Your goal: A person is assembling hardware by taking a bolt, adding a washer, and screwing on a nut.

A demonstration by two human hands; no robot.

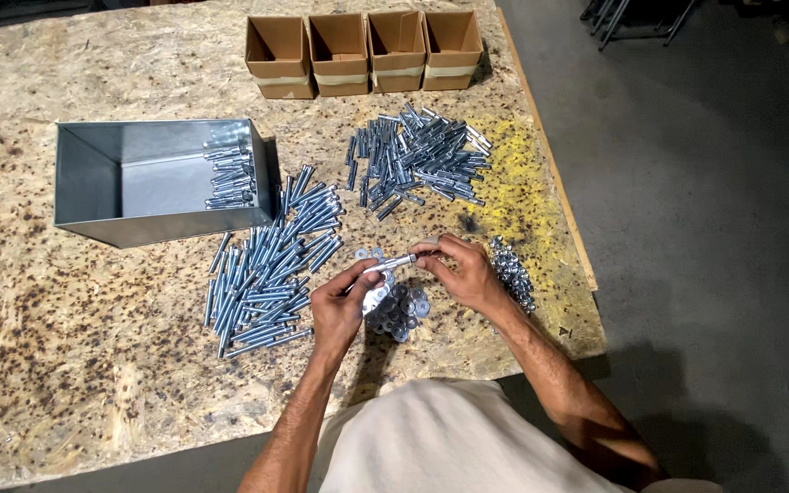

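Note:
My left hand [341, 306] and my right hand [464, 272] hold one long silver bolt [396, 263] between them, level above the table. The left hand grips its near end and the right hand's fingertips pinch the far end, where a short sleeve sits. Directly below lies a small heap of flat washers [399, 310]. A large pile of long bolts [271, 265] lies left of my hands. A pile of grey sleeves [417, 162] lies beyond them. A heap of small nuts [511, 272] sits just right of my right hand.
An open metal box [84, 178] with several assembled bolts inside stands at the left. Several open cardboard boxes [364, 53] line the far edge. The chipboard table [75, 347] ends at the right, with grey floor beyond.

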